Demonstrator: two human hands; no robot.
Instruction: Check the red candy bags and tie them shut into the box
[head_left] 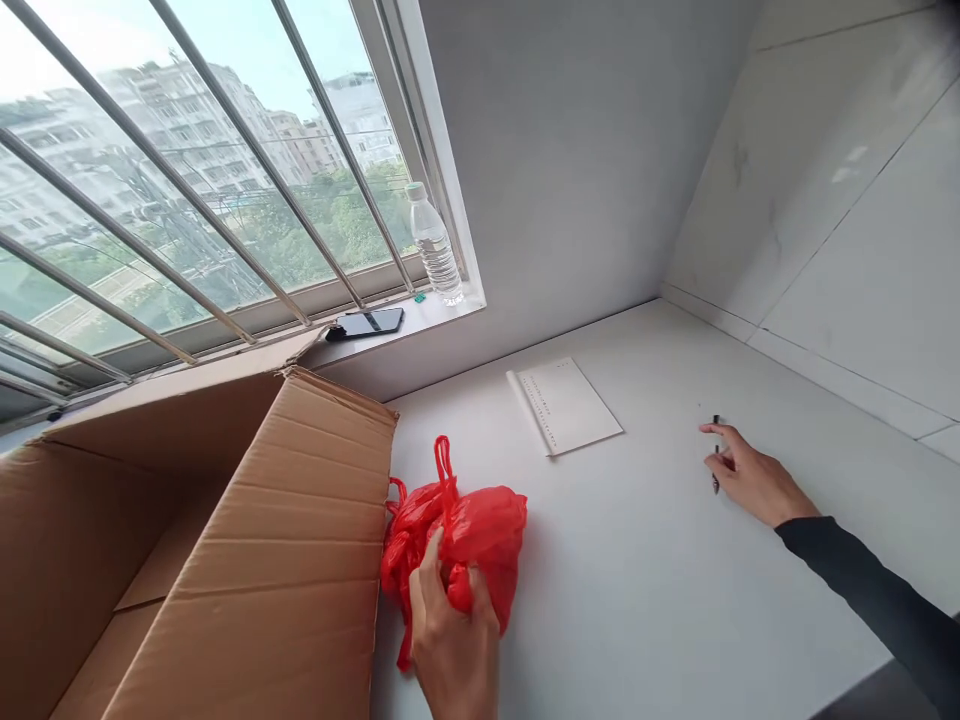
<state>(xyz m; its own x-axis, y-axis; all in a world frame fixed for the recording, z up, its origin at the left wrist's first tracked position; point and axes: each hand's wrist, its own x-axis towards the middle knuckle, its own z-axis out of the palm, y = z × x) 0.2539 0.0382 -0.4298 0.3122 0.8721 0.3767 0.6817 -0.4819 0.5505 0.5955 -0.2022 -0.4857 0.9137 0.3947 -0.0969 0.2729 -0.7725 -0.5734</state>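
My left hand grips a red plastic bag, thumb and fingers closed on its near side. The bag is bunched up, with its loop handles standing up, and rests on the white table against a cardboard box. What is inside the bag is hidden. Farther right, my right hand has its thumb and forefinger at a dark pen, which lies along the fingertips just over the tabletop. An open notepad with handwritten lines lies between the hands, toward the wall.
The open cardboard box takes up the left side, its flap edge close to my left hand. A water bottle and a phone are on the windowsill. Metal bars cross the window. A tiled wall bounds the table at right.
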